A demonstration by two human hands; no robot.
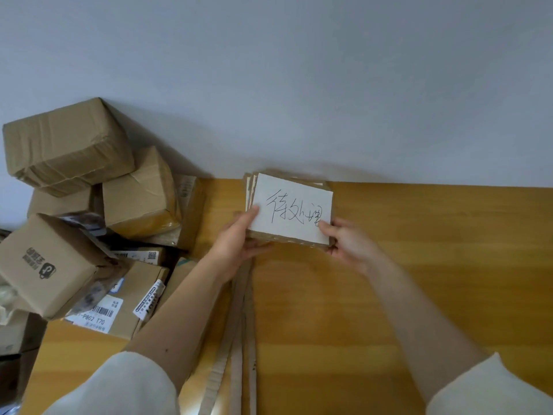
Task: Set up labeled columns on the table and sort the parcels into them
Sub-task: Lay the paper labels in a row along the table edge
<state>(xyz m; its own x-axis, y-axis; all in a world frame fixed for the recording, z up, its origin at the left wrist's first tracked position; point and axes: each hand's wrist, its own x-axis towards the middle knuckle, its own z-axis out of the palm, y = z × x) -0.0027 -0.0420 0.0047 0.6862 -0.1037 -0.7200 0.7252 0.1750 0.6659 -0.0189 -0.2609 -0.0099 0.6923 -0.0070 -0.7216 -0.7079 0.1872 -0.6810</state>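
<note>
A small stack of cardboard label cards point(291, 209) is held above the wooden table point(419, 250) near the wall. The top card is white with black handwriting. My left hand point(239, 244) grips the stack's lower left corner, thumb on the white face. My right hand point(348, 242) pinches the lower right corner, thumb on top. Several long cardboard strips point(239, 339) lie on the table under my left forearm, running toward me. A pile of brown parcels point(98, 220) fills the table's left side.
A grey wall point(299, 85) runs along the table's far edge. Bare wood stretches to the right of the cards. Some parcels carry printed shipping labels point(98, 314). More boxes sit at the far left edge point(15, 333).
</note>
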